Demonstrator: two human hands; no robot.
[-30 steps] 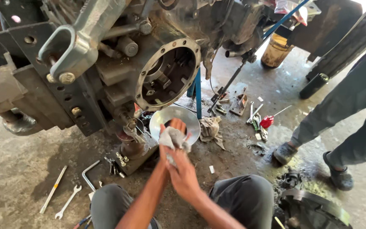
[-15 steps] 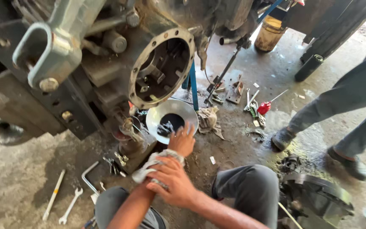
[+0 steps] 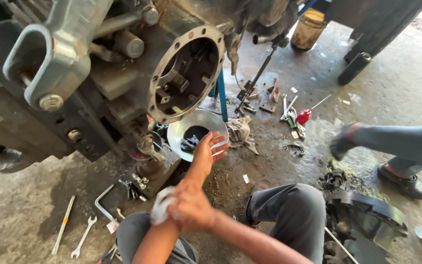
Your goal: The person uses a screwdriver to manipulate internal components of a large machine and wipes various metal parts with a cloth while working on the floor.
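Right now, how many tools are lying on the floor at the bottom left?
3: a long thin rod farthest left, a small open-ended spanner beside it, and a bent L-shaped wrench nearer the knee. More may be hidden under the machine.

Bright daylight from upper right, shaded machine, moving foot blurred

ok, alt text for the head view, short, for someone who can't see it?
Seen from above, a crouching person's right hand rubs a pale rag over the left forearm, the left hand spread open above a metal bowl on the oily floor. A large machine housing with a round bolted opening looms ahead; wrenches lie scattered.
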